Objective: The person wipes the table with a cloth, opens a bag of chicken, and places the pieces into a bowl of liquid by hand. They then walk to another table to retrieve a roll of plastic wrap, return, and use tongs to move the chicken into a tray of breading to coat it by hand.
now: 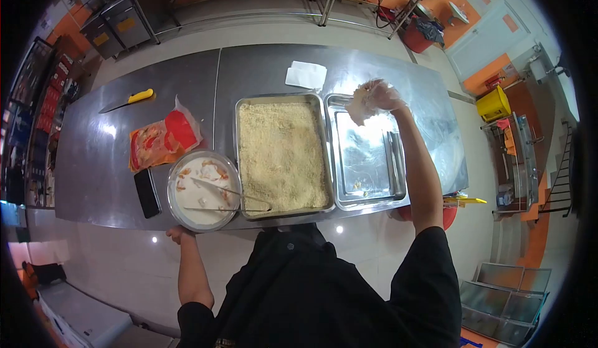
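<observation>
My right hand (381,96), in a clear plastic glove, is over the back of the metal tray (364,155) at the right. Its fingers are curled round a crumb-coated piece (361,104). My left hand (177,233) is low at the table's front edge, beside the bowl; its fingers look curled, and whether they hold anything is hidden. The round bowl (193,193) holds white liquid with orange pieces. Metal tongs (215,186) rest in it, their handles reaching over the crumb tray. That large tray (285,155) of pale crumbs stands between the bowl and the right tray.
Left of the bowl lie a red and orange plastic packet (163,140), a black phone (147,193) and a yellow-handled knife (129,100). White folded paper (306,75) lies behind the crumb tray. A red tub (450,216) stands beyond the front right edge.
</observation>
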Action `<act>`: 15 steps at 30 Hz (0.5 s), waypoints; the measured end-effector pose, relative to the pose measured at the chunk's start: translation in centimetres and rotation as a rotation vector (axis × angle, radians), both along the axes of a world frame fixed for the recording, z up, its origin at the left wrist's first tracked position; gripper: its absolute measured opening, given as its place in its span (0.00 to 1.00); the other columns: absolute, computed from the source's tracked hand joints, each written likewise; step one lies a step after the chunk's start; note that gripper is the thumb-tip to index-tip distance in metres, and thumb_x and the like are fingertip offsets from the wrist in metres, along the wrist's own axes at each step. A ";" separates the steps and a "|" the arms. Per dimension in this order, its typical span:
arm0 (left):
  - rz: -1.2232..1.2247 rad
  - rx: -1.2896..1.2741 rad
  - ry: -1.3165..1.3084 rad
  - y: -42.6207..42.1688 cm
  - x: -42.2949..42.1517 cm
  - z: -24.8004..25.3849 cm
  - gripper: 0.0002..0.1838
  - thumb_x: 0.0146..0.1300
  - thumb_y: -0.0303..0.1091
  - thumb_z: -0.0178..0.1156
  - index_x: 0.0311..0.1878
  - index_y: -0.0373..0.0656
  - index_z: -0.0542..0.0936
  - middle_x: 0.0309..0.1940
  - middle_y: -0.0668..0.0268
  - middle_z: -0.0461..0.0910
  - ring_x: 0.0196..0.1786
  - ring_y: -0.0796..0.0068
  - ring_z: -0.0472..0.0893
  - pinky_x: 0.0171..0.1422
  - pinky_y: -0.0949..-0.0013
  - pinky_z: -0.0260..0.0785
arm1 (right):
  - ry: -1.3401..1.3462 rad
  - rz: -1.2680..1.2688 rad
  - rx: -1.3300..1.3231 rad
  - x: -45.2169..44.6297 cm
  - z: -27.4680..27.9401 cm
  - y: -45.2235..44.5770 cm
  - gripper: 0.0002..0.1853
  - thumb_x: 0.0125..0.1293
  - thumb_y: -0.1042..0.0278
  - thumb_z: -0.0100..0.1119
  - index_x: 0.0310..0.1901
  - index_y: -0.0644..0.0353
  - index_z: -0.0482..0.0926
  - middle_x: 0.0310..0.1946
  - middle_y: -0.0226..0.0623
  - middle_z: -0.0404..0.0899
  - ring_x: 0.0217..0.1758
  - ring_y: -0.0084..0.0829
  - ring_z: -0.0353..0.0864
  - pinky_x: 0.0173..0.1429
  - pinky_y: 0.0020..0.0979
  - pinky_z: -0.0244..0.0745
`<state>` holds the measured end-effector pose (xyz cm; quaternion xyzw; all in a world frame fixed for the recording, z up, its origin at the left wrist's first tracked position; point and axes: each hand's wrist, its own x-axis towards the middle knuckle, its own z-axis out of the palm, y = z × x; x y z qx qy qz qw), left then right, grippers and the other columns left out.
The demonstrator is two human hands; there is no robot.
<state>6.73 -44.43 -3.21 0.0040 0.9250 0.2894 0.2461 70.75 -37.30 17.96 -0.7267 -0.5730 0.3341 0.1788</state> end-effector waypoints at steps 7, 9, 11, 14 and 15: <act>0.037 0.304 -0.119 -0.4 -6.4 -9.7 0.21 0.64 0.45 0.42 0.50 0.39 0.68 0.51 0.51 0.74 0.52 0.53 0.75 0.55 0.56 0.70 | -0.407 -0.077 0.409 5.5 -6.4 0.0 0.20 0.53 0.51 0.61 0.35 0.62 0.82 0.26 0.42 0.82 0.30 0.26 0.81 0.36 0.27 0.76; 0.090 0.219 -0.099 -0.5 -3.5 -4.6 0.19 0.63 0.44 0.44 0.50 0.39 0.68 0.51 0.52 0.73 0.52 0.53 0.75 0.54 0.55 0.71 | -0.312 -0.193 0.222 8.4 -7.3 0.0 0.19 0.53 0.51 0.62 0.35 0.62 0.82 0.27 0.38 0.82 0.30 0.23 0.80 0.35 0.26 0.75; -0.061 -0.016 0.056 -0.2 -1.8 -2.9 0.20 0.63 0.44 0.44 0.51 0.39 0.67 0.53 0.51 0.72 0.53 0.52 0.75 0.54 0.55 0.71 | 0.179 -0.275 0.049 12.7 -11.3 -1.1 0.16 0.55 0.58 0.63 0.38 0.63 0.82 0.30 0.33 0.81 0.29 0.21 0.78 0.33 0.24 0.74; 0.066 0.163 -0.043 -0.6 -2.7 -3.6 0.21 0.62 0.45 0.46 0.52 0.41 0.67 0.50 0.55 0.74 0.50 0.57 0.76 0.52 0.58 0.72 | 0.408 -0.387 0.119 16.5 -16.8 -4.5 0.13 0.49 0.70 0.62 0.39 0.61 0.81 0.31 0.27 0.79 0.32 0.18 0.74 0.34 0.23 0.72; 0.082 0.165 -0.040 -0.6 -2.9 -3.9 0.21 0.62 0.45 0.46 0.53 0.41 0.67 0.50 0.55 0.73 0.50 0.57 0.76 0.52 0.58 0.72 | 0.465 -0.384 0.201 17.8 -19.5 -5.3 0.13 0.50 0.71 0.62 0.39 0.61 0.81 0.31 0.27 0.79 0.32 0.18 0.75 0.34 0.23 0.72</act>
